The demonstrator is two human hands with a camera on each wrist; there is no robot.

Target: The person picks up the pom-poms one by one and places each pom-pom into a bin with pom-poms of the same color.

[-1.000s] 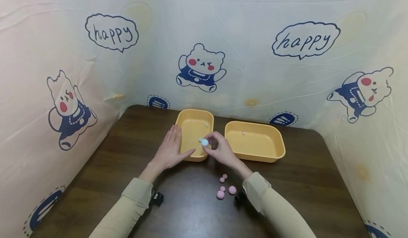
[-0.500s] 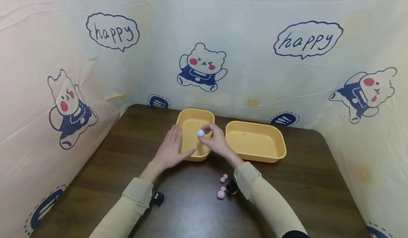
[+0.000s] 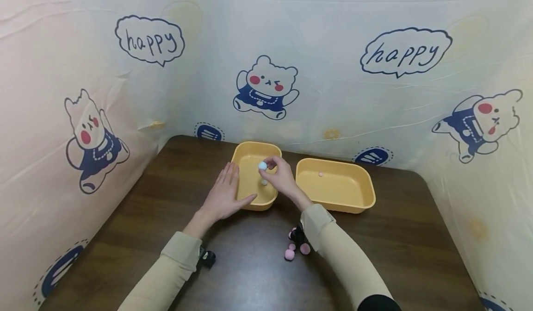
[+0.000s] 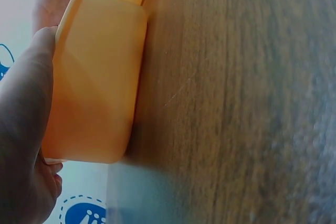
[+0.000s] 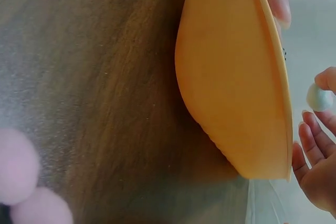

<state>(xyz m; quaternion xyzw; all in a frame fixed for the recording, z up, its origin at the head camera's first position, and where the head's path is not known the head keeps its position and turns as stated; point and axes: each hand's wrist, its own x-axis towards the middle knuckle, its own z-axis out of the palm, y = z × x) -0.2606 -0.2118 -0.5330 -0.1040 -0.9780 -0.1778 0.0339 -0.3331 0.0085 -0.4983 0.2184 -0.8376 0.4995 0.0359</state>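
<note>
Tabletop point(image 3: 245, 274) of dark wood: near its far edge, the person's right hand point(image 3: 281, 176) pinches a pale blue ball point(image 3: 262, 165) over a yellow tray point(image 3: 249, 174) (a small ball point(image 3: 264, 182) shows inside). The left hand point(image 3: 222, 194), thumb spread wide from straight fingers, touches that tray's left side. Pink balls point(image 3: 289, 255) lie farther from that edge.

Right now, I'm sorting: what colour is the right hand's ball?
Pale blue; the ball shows best in the head view.

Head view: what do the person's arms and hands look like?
Long cream fabric sleeves end in folded-back cuffs. Left hand and right hand are ungloved. A small black device shows by each cuff; a black band crosses the right sleeve.
</note>
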